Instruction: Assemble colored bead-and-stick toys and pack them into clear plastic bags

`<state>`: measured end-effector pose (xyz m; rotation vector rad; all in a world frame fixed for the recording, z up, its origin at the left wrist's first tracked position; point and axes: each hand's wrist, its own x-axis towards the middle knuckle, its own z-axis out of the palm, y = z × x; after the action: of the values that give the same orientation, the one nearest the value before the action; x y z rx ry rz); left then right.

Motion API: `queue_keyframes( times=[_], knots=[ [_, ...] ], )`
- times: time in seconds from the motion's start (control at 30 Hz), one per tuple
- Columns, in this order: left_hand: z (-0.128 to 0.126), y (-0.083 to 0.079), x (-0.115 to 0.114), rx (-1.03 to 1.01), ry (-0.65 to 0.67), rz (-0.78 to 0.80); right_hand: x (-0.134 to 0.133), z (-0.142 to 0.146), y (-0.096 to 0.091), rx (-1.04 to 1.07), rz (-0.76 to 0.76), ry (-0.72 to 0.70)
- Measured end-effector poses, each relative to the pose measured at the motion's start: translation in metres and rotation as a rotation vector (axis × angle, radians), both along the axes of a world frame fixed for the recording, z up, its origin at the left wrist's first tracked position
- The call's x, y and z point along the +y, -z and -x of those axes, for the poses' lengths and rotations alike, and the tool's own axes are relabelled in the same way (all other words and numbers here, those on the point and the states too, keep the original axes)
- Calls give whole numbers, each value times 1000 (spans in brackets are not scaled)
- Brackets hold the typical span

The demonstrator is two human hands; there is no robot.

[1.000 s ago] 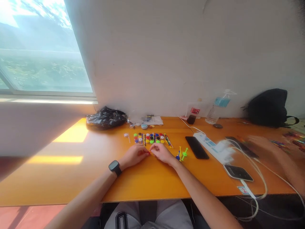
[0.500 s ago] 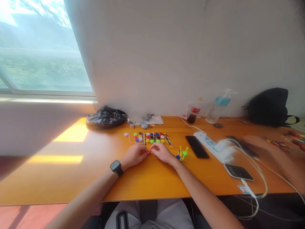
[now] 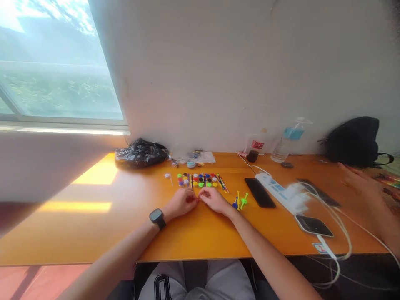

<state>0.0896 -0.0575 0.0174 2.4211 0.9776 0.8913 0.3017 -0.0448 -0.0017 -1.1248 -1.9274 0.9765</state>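
Observation:
My left hand [image 3: 182, 201], with a dark watch [image 3: 156, 216] on its wrist, pinches close to the table's middle. Its fingertips meet those of my right hand [image 3: 213, 199], which is also closed in a pinch. Between them shows a small red-orange piece [image 3: 198, 198], mostly hidden by the fingers; its kind I cannot make out. Just beyond lie rows of small round coloured discs [image 3: 195, 183] and thin coloured sticks [image 3: 223, 183]. A white disc [image 3: 166, 176] with a white stick lies to their left. Right of my right hand are stick-and-disc pieces in green [image 3: 244, 201], yellow and blue.
A black phone [image 3: 260, 192], a white power strip [image 3: 275, 189] with cables and another phone [image 3: 314, 225] lie to the right. A black plastic bag [image 3: 141, 153] sits at the back left. A bottle [image 3: 280, 149] and black bag [image 3: 353, 141] stand behind. A co-worker's blurred arm [image 3: 371, 200] reaches in.
The view has shifted slightly. My hands stay together at the same spot, still pinching. The co-worker's arm at the right has moved.

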Motion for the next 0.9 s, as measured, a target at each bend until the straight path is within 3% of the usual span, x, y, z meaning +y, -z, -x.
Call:
queue_keyframes(
  times=[0.33,0.9],
  knots=[
    [-2,3,-6,-45,-70,15,-8,-1,-13,5,8,188],
    [10,-5,-2,-262,-251,-69,-2,-3,-21,128,-90,287]
  ],
)
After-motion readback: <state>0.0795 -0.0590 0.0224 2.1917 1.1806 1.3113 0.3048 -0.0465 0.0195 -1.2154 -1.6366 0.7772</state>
